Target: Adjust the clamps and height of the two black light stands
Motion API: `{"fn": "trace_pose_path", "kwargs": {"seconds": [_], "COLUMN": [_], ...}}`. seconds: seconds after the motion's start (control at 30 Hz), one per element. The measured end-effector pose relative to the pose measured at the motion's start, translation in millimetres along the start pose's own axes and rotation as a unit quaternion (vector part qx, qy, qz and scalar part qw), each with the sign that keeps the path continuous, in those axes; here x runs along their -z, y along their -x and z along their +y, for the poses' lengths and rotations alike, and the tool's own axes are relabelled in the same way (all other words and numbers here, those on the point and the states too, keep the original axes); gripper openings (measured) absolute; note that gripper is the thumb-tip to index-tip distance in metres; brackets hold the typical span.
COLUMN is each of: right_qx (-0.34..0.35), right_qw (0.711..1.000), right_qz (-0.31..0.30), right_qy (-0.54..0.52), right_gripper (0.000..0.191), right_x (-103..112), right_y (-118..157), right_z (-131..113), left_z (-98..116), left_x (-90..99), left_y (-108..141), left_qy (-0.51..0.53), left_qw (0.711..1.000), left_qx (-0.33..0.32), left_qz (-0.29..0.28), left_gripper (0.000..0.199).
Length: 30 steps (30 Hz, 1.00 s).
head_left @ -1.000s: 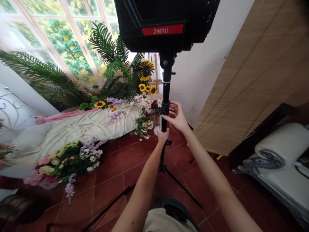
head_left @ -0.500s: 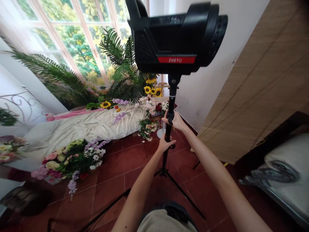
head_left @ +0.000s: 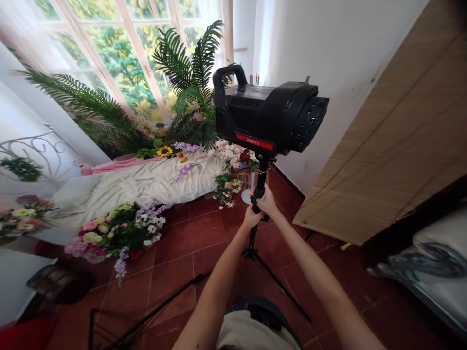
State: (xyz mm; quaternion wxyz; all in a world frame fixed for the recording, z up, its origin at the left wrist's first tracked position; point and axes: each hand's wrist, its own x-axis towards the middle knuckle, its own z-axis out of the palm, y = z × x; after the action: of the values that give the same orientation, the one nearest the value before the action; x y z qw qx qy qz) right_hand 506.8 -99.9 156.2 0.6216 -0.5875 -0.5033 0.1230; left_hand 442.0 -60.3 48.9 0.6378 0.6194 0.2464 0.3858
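A black studio light (head_left: pixel 270 114) with a red label sits on top of a black light stand (head_left: pixel 252 238) in front of me. My left hand (head_left: pixel 251 217) is closed around the stand's pole. Just above it, my right hand (head_left: pixel 268 200) grips the pole at its collar, below the light. The two hands almost touch. The stand's legs spread over the tiled floor, and parts of the pole are hidden behind my fingers.
To the left lies a bed (head_left: pixel 146 182) with a cream cloth. Flower arrangements (head_left: pixel 113 231) and palm fronds (head_left: pixel 175 63) surround it. A bamboo blind (head_left: pixel 383 131) hangs at the right, near an ornate silver-framed seat (head_left: pixel 430 267). A black stand leg (head_left: pixel 164 304) crosses the floor at left.
The studio light has come down along with the upper pole. My right hand has moved lower, close to my left hand, which stays on the pole. The view has shifted slightly.
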Motion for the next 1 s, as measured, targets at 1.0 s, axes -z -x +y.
{"fn": "trace_pose_path", "kwargs": {"seconds": [1.0], "right_qx": [0.075], "right_qw": [0.970], "right_qz": [0.017], "right_qy": [0.232], "right_gripper": [0.022], "right_x": [40.8], "right_y": [124.0], "right_z": [8.5], "left_z": [2.3], "left_x": [-5.8], "left_y": [-1.8], "left_qy": [0.012], "left_qw": [1.000], "left_qx": [0.005], "left_qz": [0.009], "left_gripper": [0.024]}}
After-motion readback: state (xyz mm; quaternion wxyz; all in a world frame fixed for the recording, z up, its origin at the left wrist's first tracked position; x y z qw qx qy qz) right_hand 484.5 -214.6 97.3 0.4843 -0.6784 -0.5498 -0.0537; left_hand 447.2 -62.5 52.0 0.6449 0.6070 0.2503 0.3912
